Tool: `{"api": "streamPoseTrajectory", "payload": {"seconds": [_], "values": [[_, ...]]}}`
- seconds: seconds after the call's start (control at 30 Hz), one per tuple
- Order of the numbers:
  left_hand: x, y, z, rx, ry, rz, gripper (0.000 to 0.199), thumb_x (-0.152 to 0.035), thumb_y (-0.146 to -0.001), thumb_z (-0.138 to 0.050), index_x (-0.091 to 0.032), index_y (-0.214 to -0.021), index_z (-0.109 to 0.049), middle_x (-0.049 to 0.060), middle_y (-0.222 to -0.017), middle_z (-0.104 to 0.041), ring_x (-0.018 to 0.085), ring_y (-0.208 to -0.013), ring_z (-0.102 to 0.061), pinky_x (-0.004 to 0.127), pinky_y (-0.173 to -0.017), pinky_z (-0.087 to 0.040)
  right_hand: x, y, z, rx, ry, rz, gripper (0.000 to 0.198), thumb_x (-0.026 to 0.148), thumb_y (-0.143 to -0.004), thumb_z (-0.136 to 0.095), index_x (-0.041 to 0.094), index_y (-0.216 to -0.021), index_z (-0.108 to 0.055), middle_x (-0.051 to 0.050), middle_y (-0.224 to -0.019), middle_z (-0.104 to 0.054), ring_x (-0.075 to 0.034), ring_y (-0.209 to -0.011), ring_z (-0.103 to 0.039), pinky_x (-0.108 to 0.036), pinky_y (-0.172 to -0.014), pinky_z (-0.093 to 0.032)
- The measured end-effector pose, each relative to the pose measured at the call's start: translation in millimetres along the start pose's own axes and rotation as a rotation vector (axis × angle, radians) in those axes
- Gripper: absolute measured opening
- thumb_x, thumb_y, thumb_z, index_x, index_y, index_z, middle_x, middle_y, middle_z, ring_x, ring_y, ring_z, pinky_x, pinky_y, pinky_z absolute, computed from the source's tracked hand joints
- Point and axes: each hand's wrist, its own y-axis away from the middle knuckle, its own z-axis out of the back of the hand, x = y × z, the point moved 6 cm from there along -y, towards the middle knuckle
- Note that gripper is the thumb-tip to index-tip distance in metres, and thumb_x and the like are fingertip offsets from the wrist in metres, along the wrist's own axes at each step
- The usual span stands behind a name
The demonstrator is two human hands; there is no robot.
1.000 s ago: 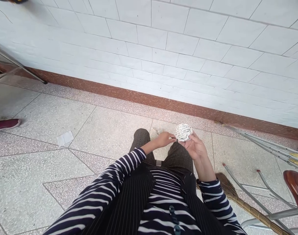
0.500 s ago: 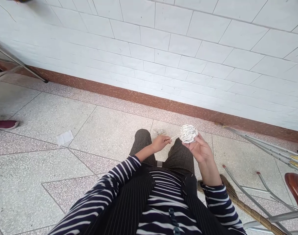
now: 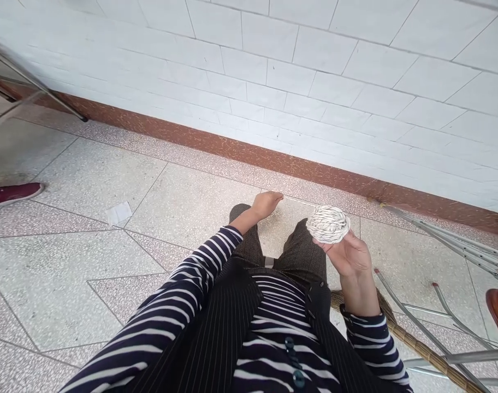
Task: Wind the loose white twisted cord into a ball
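A ball of white cord with dark flecks rests against the fingers of my right hand, which grips it from its lower right side above my right knee. From the ball's upper left a strand of cord runs taut to my left hand. That hand is closed, pinching the strand at its fingertips, above and past my left knee. A small loose bit of cord shows on the floor behind my left hand, mostly hidden.
A white tiled wall stands ahead above a brown skirting. A straw broom and metal chair legs are at my right, with folded metal legs beyond. A paper scrap and another person's red shoe are left.
My left hand has moved up and away from me, and the strand between it and the ball is longer. The ball has turned in my right hand. The whole view has shifted slightly.
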Motion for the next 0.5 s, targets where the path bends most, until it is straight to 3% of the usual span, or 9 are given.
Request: {"api": "streamPoseTrajectory", "payload": {"seconds": [0.13, 0.23, 0.37, 0.5], "values": [[2, 3, -18, 0.076, -0.005, 0.019, 0.031, -0.031, -0.104, -0.047, -0.02, -0.095, -0.075, 0.01, -0.1, -0.078, 0.025, -0.097, -0.071, 0.032, -0.085, -0.051, 32, 0, -8, -0.008, -0.014, 0.087, 0.047, 0.032, -0.067, -0.085, 0.031, -0.111, -0.072, -0.006, -0.128, -0.073, -0.028, -0.11, -0.072, -0.043, -0.074, -0.066], [-8, 9, -26, 0.117, 0.182, -0.012, 0.023, -0.026, -0.1, -0.054, -0.019, -0.106, -0.075, 0.01, -0.117, -0.077, 0.026, -0.112, -0.071, 0.036, -0.099, -0.052, 45, -8, -17, 0.01, 0.009, 0.118, 0.05, 0.029, -0.066, -0.085, 0.032, -0.115, -0.071, -0.006, -0.129, -0.073, -0.03, -0.113, -0.071, -0.042, -0.072, -0.066], [-52, 15, -20, 0.058, 0.554, -0.203, 0.036, -0.021, -0.093, -0.064, -0.018, -0.128, -0.07, 0.01, -0.136, -0.07, 0.025, -0.128, -0.065, 0.038, -0.112, -0.047, 24, -18, -34, 0.048, 0.029, 0.039, 0.05, 0.026, -0.066, -0.083, 0.03, -0.114, -0.071, -0.006, -0.124, -0.075, -0.031, -0.119, -0.069, -0.05, -0.086, -0.066], [-84, 20, -14, 0.058, 0.736, -0.244, 0.023, -0.018, -0.092, -0.058, -0.014, -0.105, -0.078, 0.008, -0.11, -0.079, 0.024, -0.105, -0.071, 0.033, -0.095, -0.054, 5, -22, -37, 0.057, 0.015, 0.0, 0.042, 0.025, -0.069, -0.08, 0.029, -0.11, -0.072, -0.005, -0.12, -0.077, -0.031, -0.123, -0.068, -0.055, -0.098, -0.062]]}}
